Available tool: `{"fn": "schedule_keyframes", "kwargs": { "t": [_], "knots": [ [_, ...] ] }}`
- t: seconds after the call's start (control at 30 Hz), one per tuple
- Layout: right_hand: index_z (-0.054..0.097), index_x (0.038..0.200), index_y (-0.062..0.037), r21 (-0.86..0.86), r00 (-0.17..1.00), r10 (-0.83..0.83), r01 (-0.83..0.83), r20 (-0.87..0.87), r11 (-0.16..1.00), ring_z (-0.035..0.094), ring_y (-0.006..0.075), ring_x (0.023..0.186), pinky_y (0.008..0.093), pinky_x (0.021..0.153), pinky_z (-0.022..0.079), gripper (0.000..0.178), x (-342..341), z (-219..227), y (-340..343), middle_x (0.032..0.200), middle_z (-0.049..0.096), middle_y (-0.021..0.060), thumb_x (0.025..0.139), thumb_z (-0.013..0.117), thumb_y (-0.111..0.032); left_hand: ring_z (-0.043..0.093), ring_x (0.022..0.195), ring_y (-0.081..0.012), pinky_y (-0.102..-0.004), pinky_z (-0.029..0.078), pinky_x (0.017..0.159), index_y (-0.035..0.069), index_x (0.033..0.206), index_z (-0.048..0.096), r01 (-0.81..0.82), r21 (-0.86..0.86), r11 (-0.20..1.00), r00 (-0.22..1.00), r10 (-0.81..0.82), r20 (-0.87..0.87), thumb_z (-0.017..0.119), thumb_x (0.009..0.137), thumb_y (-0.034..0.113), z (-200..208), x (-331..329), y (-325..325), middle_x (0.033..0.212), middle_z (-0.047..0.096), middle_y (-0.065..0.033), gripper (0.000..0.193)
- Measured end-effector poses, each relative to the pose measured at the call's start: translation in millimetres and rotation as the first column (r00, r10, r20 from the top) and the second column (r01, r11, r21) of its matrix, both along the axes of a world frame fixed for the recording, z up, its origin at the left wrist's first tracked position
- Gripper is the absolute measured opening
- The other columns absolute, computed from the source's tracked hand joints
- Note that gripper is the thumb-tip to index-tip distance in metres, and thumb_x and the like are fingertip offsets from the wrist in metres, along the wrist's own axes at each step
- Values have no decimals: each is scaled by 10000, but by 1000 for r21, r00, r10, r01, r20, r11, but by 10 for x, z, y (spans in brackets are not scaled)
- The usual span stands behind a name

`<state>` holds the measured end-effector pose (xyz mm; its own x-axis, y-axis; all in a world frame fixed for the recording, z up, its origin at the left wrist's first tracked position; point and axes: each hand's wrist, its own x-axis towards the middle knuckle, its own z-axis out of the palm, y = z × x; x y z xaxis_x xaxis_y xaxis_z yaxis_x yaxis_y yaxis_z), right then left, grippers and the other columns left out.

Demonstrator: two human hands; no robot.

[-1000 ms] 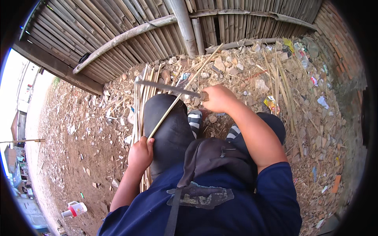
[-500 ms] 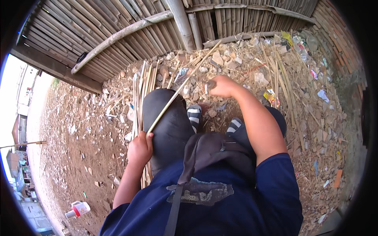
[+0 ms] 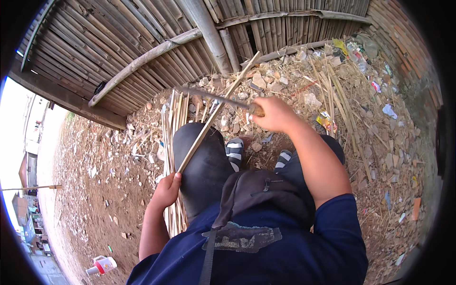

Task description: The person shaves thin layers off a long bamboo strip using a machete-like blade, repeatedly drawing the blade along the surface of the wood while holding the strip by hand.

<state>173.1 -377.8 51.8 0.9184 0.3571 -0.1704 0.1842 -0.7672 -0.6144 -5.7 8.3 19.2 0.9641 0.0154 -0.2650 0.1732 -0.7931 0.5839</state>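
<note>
My left hand (image 3: 166,191) is closed round the lower end of a long pale bamboo strip (image 3: 203,134). The strip slants up to the right across my left knee, its far end near the bamboo wall. In my right hand (image 3: 274,114) is the wooden handle of a long knife (image 3: 209,95). Its dark, slightly blurred blade points left and crosses the strip beyond the knee; whether the two touch, I cannot tell. Beside my left leg, a bundle of split bamboo strips (image 3: 169,124) runs along and past my left hand.
A bamboo wall (image 3: 142,38) with a round post (image 3: 206,35) closes off the far side. A brick wall (image 3: 403,52) stands at the right. Stones, litter and more bamboo strips (image 3: 339,97) cover the ground. A white and red plastic container (image 3: 103,264) lies at the lower left.
The knife blade has swung into plain view, pointing left across the strip. The strip has turned its broader face up, and my left hand sits slightly lower in the picture.
</note>
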Motion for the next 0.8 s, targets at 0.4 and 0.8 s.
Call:
{"fn": "schedule_keyframes", "kwargs": {
  "t": [0.4, 0.8],
  "knots": [
    [711, 1006, -108, -1, 983, -100, 102, 154, 995, 715, 366, 881, 511, 790, 555, 210, 367, -460, 107, 913, 732, 161, 820, 684, -202, 621, 722, -309, -428, 497, 737, -25, 895, 625, -14, -31, 999, 996, 11, -91, 428, 1094, 436, -1, 62, 74, 740, 639, -176, 539],
    [702, 1046, -118, -80, 968, -77, 98, 239, 992, 715, 354, 844, 473, 800, 577, 258, 337, -643, 91, 922, 727, 166, 826, 699, -252, 406, 503, -109, -274, 360, 491, 76, 841, 564, -277, -383, 881, 818, 7, -575, 362, 1092, 565, -14, -84, 238, 610, 455, 26, 585]
  ]
}}
